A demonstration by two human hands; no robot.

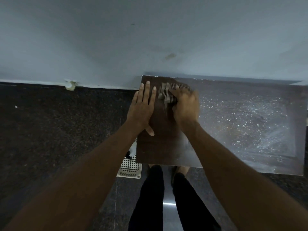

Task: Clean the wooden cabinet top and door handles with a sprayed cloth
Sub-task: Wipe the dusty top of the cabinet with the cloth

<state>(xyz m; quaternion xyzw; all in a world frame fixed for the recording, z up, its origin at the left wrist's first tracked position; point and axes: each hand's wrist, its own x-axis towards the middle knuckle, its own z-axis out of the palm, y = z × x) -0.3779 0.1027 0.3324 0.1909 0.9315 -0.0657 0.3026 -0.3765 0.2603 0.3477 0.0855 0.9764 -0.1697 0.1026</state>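
I see the right hand (pixel 184 106) clenched on a striped grey-brown cloth (pixel 166 94), pressed to the dark wooden cabinet top (pixel 163 144) — near its left rear corner. The left hand (pixel 141 107) lies flat beside it, fingers spread — 1 palm down, holding nothing.

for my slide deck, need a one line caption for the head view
Right hand rubs a striped cloth over the dusty brown wooden cabinet top; left hand lies flat.

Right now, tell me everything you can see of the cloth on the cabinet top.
The cloth is a small, crumpled rag, striped in grey-beige and dark bands and blurred by motion. It lies near the back left corner of the dark wooden cabinet top. The right hand is closed over its right part and presses it to the wood, while the left hand lies flat beside it, apparently not touching it.
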